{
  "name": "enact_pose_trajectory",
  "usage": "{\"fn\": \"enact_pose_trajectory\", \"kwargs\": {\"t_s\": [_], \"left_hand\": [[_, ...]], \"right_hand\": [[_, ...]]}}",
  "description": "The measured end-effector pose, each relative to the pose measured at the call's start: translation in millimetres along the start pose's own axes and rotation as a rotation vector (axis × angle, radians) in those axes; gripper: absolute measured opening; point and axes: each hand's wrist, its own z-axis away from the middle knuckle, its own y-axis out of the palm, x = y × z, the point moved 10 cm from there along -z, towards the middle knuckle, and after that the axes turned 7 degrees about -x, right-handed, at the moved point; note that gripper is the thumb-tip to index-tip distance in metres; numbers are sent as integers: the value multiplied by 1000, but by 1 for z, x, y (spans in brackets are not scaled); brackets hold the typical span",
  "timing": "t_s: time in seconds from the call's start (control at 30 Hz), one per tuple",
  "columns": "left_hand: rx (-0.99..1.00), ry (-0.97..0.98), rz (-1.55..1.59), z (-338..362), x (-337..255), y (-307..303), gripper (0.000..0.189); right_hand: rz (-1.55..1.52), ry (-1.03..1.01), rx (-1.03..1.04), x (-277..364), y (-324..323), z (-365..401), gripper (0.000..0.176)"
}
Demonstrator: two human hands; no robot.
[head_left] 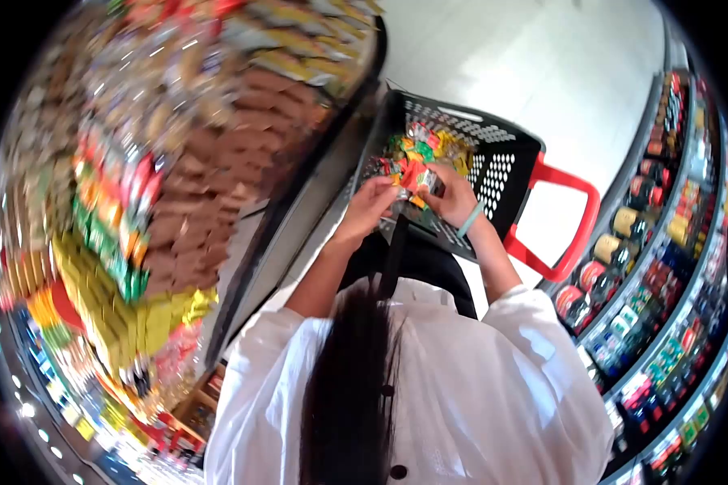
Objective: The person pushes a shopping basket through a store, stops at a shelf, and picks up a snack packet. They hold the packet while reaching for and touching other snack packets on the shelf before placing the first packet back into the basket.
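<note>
Over a black shopping basket (505, 133), my two hands meet around a small red-orange packet (416, 176). My left hand (367, 210) is closed, its fingertips pinching at the packet's left edge. My right hand (455, 196), with a pale green band at the wrist, is closed on the packet's right side. The packet's print is too blurred to read. Beneath them, several colourful small packets (453, 151) in yellow, green and red lie in the basket, partly hidden by my hands.
A red basket handle (584, 234) sticks out to the right. On the left is a large display of wrapped goods (210, 186) with a dark edge (299, 186). Shelves of bottles and jars (623, 250) curve along the right. Pale floor (534, 48) shows ahead.
</note>
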Motion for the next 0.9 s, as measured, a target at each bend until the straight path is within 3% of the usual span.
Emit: {"fn": "enact_pose_trajectory", "kwargs": {"t_s": [0.1, 0.23, 0.33, 0.43, 0.5, 0.57, 0.6, 0.7, 0.9], "left_hand": [[107, 89, -1, 23, -56, 8, 33], [82, 6, 23, 48, -67, -3, 25], [49, 74, 106, 67, -83, -17, 21], [-30, 125, 159, 87, -104, -39, 20], [-85, 158, 193, 98, -114, -52, 19], [-119, 195, 234, 107, -122, -62, 19], [-125, 209, 260, 112, -126, -66, 18], [-158, 243, 339, 125, -133, -81, 18], [-238, 357, 399, 158, -156, -99, 18]], "right_hand": [[66, -247, 92, 80, 4, 5, 53], [143, -301, 181, 149, 12, 10, 56], [-91, -93, 364, 158, 25, 9, 64], [-554, 40, 448, 172, 37, 9, 47], [-575, 85, 442, 186, 42, 8, 37], [-521, 267, 382, 165, 55, 2, 31], [-670, 336, 394, 172, 62, 2, 26], [-840, 365, 426, 199, 70, -2, 20], [-790, 286, 556, 233, 77, -13, 19]]}}
